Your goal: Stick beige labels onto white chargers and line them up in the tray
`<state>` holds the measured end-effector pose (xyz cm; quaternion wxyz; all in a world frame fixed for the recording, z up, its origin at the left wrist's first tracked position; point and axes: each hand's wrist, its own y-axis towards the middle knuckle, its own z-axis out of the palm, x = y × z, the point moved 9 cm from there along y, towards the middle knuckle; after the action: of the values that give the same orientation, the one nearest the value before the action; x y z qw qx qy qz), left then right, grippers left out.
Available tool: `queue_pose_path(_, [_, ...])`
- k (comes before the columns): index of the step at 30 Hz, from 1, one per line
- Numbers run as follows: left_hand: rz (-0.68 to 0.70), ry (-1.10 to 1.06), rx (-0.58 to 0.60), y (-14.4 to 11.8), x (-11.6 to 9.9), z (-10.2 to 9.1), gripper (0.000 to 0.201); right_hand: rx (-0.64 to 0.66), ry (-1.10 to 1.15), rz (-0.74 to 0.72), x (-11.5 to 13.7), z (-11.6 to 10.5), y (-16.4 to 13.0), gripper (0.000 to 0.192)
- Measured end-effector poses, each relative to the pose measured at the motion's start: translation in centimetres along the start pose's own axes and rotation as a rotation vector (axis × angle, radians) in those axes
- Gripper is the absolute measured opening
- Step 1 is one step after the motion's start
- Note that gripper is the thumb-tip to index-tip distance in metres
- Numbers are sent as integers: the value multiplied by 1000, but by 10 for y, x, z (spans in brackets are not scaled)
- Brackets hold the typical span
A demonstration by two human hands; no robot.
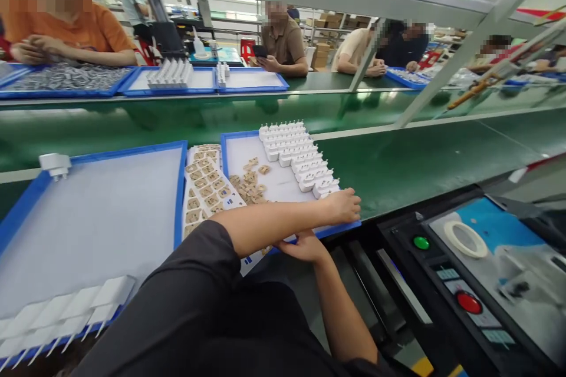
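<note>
My left hand (342, 206) reaches across to the right, by the nearest white power plugs (325, 184) at the tray's near right corner. Its fingers are curled, and what they hold, if anything, is hidden. Under my left forearm is my right hand (307, 246), at the near edge of the blue-rimmed tray (357, 224). Most of its fingers are covered. Rows of white plugs stand pins up on this tray, with loose tan die-cut pieces (250, 179) heaped beside them. Sheets of tan die-cut pieces (206, 182) overlap the tray's left edge, partly beneath my forearm.
Another blue-rimmed tray (180, 188) lies left, with a white plug (55, 165) on its far corner and white adapters (75, 306) along its near side. A machine panel (442, 283) with green and red buttons and a tape roll (465, 239) is right. Co-workers sit across the green belt (177, 121).
</note>
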<state>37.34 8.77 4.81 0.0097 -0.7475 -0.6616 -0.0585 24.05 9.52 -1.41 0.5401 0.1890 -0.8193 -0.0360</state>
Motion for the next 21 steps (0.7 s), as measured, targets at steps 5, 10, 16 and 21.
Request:
queue_pose_path(5, [-88,2,-75,-26,-1,-29,27,12,26,-30,5,-3,0,21])
queue_pose_path(10, [-226,22,-91,-102,19,-66,21,70,132,-97,27,-2,7,18])
queue_pose_path(16, [-568,-140,199,-169,88,-28,47,113,187,-134,46,-1,15,20])
queue_pose_path(21, [-623,-186,228,-171,97,2,62,79,150,-105,43,-2,13,19])
